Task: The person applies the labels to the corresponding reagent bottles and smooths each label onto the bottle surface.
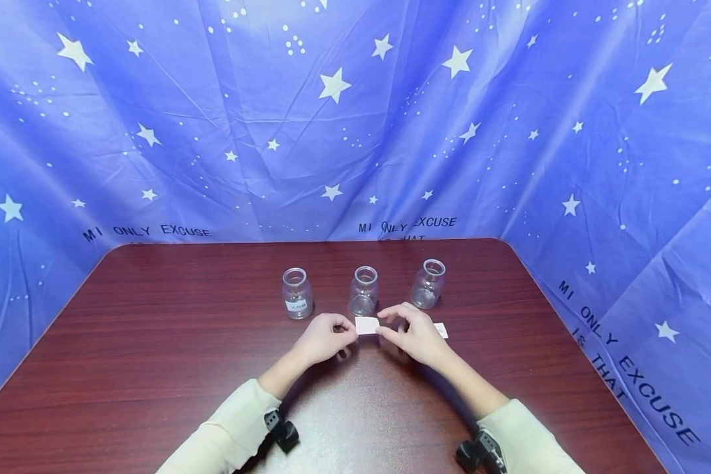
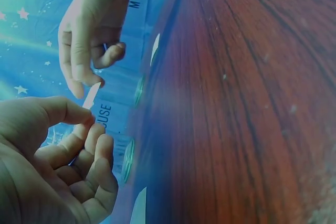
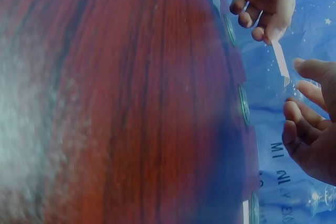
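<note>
L hand point(image 1: 323, 339) pinching end of white label point(image 1: 367, 325), R hand point(image 1: 416, 334) near other end w/ thumb & fingers apart — mid. glass jar point(image 1: 364, 293) just behind, brown table point(image 1: 154, 355)

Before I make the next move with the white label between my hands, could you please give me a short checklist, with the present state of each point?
1. Left hand pinches the held label: ok.
2. Right hand grips it too: not ok; the right wrist view shows its fingers apart from the label.
3. Left jar, middle jar and right jar stand upright: ok.
4. Middle jar's visible side is bare: ok.
5. Second label lies fully in sight: not ok; the right hand hides part of it.
6. Held label carries writing: cannot tell; none shows.
</note>
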{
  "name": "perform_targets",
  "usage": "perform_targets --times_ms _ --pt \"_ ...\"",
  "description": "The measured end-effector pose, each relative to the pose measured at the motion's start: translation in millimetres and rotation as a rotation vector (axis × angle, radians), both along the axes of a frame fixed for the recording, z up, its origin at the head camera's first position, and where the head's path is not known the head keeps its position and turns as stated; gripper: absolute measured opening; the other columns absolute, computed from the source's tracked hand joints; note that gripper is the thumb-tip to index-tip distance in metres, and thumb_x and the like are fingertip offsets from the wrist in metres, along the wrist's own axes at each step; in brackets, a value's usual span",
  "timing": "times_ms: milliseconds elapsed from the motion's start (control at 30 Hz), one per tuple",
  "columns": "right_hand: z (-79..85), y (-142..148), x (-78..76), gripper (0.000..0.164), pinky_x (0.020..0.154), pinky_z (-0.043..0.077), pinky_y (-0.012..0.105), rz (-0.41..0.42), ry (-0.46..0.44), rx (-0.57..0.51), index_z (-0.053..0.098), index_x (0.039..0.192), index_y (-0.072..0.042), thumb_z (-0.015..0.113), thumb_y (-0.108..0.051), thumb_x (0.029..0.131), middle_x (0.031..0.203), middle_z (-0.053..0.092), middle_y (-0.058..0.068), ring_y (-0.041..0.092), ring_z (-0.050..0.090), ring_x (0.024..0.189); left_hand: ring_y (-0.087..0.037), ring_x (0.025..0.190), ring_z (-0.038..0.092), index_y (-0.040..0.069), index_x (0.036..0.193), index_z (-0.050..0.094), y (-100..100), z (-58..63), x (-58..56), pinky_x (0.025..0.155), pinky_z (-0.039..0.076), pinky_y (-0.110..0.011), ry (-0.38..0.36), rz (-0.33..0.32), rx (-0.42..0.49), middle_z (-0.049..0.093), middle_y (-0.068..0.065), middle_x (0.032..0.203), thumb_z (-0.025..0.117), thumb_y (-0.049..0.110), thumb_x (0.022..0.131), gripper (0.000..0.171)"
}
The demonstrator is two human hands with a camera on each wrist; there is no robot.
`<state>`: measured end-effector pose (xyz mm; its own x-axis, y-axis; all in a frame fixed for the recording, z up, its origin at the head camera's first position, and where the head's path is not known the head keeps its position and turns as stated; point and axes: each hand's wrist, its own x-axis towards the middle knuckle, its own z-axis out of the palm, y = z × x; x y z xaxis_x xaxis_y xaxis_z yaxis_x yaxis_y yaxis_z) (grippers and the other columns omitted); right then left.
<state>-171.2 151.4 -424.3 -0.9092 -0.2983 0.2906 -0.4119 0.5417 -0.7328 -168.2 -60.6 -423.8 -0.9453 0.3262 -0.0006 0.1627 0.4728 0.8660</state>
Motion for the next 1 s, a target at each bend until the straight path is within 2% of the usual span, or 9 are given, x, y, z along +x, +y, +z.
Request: perform_targets --times_ms 67,267,433,500,567,633,733,1000 --pt "1.4 -2.1 1.0 0.016 0.049 0.040 0.018 -0.005 0.024 -0.013 0.069 0.092 -0.012 0.075 -0.015 0.077 0.080 0.061 0.001 0.003 0.045 0.054 -0.007 0.056 0.058 0.005 0.081 0.068 -0.4 1.0 0.3 0.058 0.047 -0.019 0.012 0.010 -0.009 0.067 -0.004 0.071 0.061 0.013 0.081 0.010" --pt "3.6 -11.4 6.2 0.008 0.055 0.043 0.017 0.027 0.073 0.021 0.071 0.086 -0.014 0.073 -0.016 0.079 0.075 0.058 -0.006 -0.001 0.047 0.063 -0.023 0.056 0.064 0.003 0.085 0.067 -0.2 0.5 0.4 0.054 0.051 -0.027 -0.043 -0.031 0.061 0.068 -0.015 0.073 0.061 0.012 0.082 0.012" --pt "0.3 -14.3 8.9 0.008 0.056 0.042 0.017 0.071 0.109 0.034 0.072 0.087 -0.015 0.074 -0.016 0.079 0.073 0.056 -0.007 -0.002 0.046 0.064 -0.014 0.058 0.061 0.004 0.084 0.067 0.0 1.7 2.1 0.059 0.049 -0.022 0.019 -0.099 0.041 0.067 -0.009 0.074 0.063 0.014 0.085 0.011" --pt "-1.0 -14.5 9.3 0.008 0.055 0.042 0.017 0.084 0.127 0.041 0.072 0.086 -0.015 0.074 -0.016 0.078 0.072 0.056 -0.007 -0.002 0.045 0.064 -0.015 0.059 0.061 0.004 0.085 0.067 -0.1 2.3 2.8 0.060 0.049 -0.020 0.040 -0.116 0.037 0.067 -0.010 0.075 0.063 0.014 0.086 0.011" --pt "-0.8 -14.5 10.0 0.008 0.056 0.042 0.017 0.090 0.130 0.047 0.072 0.086 -0.016 0.074 -0.017 0.078 0.073 0.057 -0.008 -0.002 0.046 0.064 -0.023 0.060 0.063 0.003 0.086 0.067 0.1 3.1 3.4 0.058 0.049 -0.021 0.035 -0.131 0.054 0.067 -0.015 0.076 0.063 0.014 0.086 0.012" --pt "-0.8 -14.5 10.3 0.007 0.056 0.042 0.017 0.093 0.128 0.056 0.072 0.086 -0.017 0.073 -0.017 0.079 0.073 0.058 -0.009 -0.003 0.046 0.064 -0.029 0.062 0.065 0.002 0.088 0.067 0.3 3.8 3.8 0.054 0.049 -0.022 0.025 -0.138 0.066 0.067 -0.019 0.078 0.062 0.013 0.087 0.012" --pt "-0.3 -14.9 11.1 0.007 0.056 0.043 0.017 0.089 0.120 0.065 0.073 0.087 -0.018 0.073 -0.018 0.080 0.073 0.058 -0.009 -0.003 0.046 0.063 -0.032 0.064 0.065 0.003 0.090 0.068 0.6 4.3 3.8 0.052 0.047 -0.020 0.024 -0.143 0.064 0.067 -0.019 0.079 0.062 0.014 0.088 0.012" --pt "-0.4 -17.5 12.5 0.007 0.054 0.043 0.017 0.081 0.122 0.056 0.073 0.086 -0.016 0.073 -0.016 0.079 0.072 0.059 -0.008 -0.004 0.045 0.062 -0.033 0.063 0.065 0.006 0.089 0.068 0.2 4.1 4.4 0.050 0.048 -0.023 0.017 -0.139 0.064 0.067 -0.018 0.077 0.062 0.016 0.088 0.011"
